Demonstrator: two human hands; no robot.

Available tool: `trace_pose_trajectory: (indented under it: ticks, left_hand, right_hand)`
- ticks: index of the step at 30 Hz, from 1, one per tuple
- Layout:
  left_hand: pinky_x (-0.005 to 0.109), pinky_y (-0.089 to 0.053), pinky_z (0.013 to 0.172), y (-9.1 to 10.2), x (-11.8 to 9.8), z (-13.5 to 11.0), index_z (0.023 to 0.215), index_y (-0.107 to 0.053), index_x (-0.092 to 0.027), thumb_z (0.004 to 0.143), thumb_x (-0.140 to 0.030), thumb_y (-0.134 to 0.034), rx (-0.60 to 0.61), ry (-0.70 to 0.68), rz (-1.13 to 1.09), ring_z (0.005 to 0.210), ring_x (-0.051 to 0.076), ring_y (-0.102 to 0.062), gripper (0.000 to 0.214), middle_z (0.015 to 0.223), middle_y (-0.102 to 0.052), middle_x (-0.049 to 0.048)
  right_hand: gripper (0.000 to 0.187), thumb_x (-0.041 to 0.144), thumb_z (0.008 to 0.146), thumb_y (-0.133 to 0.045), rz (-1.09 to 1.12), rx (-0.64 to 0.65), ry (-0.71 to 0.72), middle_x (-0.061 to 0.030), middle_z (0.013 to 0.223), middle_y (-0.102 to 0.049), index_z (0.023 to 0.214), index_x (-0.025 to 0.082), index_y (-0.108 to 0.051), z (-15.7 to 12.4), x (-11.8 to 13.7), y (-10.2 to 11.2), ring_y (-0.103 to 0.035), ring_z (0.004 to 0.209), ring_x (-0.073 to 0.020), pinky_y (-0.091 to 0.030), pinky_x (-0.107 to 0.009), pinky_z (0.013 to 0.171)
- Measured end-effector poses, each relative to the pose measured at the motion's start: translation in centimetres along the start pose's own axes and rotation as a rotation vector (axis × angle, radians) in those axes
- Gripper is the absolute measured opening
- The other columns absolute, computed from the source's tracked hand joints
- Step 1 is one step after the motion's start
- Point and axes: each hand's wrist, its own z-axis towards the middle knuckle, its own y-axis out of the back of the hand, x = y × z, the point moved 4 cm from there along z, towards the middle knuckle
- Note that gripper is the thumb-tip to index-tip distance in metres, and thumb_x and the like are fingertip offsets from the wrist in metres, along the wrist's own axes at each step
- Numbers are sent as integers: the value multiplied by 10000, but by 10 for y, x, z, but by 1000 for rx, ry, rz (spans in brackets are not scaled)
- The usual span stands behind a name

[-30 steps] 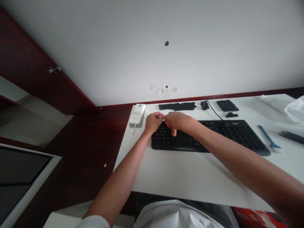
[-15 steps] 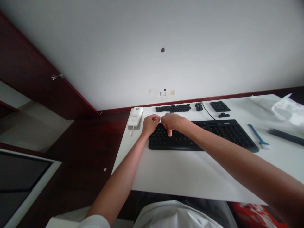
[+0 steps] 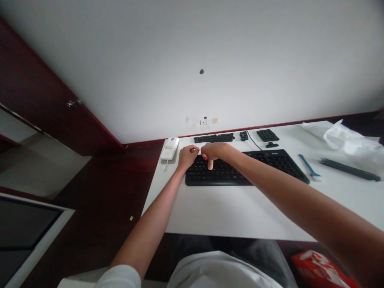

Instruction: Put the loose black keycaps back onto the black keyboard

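Observation:
A black keyboard [image 3: 216, 179] lies on the white table, its keys in place on the parts I can see. My left hand [image 3: 188, 156] is over its upper left corner, fingers curled into a pinch. Close beside it, my right hand [image 3: 214, 151] is above the upper left keys, closed, with one digit pointing down toward them. Whatever the fingertips of either hand grip is too small or hidden to make out. Behind the keyboard, groups of loose black keycaps [image 3: 214, 138] sit in rows, with another block, the number pad keycaps [image 3: 268, 135], farther right.
Left of the hands is a white device [image 3: 170, 148] with a short cable. On the right lie a blue-handled brush [image 3: 309, 165], a long dark strip [image 3: 349, 169] and a crumpled white plastic bag [image 3: 348, 136]. The keyboard cable [image 3: 254, 140] runs toward the wall.
The camera view has shifted slightly, so the table items appear a little farther left. Both hands stay close together at the keyboard's upper left, with almost the same pose.

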Motion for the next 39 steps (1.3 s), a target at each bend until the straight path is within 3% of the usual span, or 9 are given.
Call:
trace_pose_trajectory:
  ticks: [11,16,20,26,33,39]
  left_hand:
    - [254,-352,627,-1,4,1,846,-797,-170,886,-383,-601,5,-12,-47,653,141,-565,292,670,-668,-2]
    - [262,-382,647,-1,5,0,835,-792,-171,874,-371,-605,-1,-38,-73,670,148,-584,277,689,-689,4]
    - [263,-414,674,-1,7,1,842,-791,-176,880,-372,-601,0,-49,-70,693,157,-604,276,723,-715,16]
    - [264,-466,742,-4,9,2,827,-782,-181,887,-373,-616,0,-36,-47,757,177,-662,260,808,-766,43]
    - [261,-477,746,-5,12,0,848,-779,-179,912,-371,-614,-2,-53,-42,773,181,-680,261,849,-784,50]
    - [267,-502,782,-2,8,-5,874,-787,-186,935,-374,-614,6,-47,-53,823,186,-699,263,904,-798,51]
  right_hand:
    - [472,297,644,-933,-7,-101,16,-107,1056,-773,1066,140,-796,8,-1,-11,-691,1071,-325,-473,-342,833]
    - [380,398,702,-892,73,-161,-4,-77,897,-745,975,158,-781,4,-19,-24,-682,859,-268,-428,-325,693]
    - [284,417,742,-851,146,-234,32,-13,713,-649,801,183,-702,1,-33,-35,-583,686,-187,-355,-308,633]
    - [399,495,863,-739,228,-461,82,26,646,-519,707,210,-506,-14,-45,-68,-466,657,-150,-290,-305,629]
    - [386,403,974,-598,357,-958,190,16,689,-515,698,224,-396,-34,-42,-105,-428,651,-142,-300,-295,660]
    - [430,432,998,-602,374,-951,236,24,669,-505,694,226,-379,-32,-45,-105,-431,631,-145,-292,-299,640]
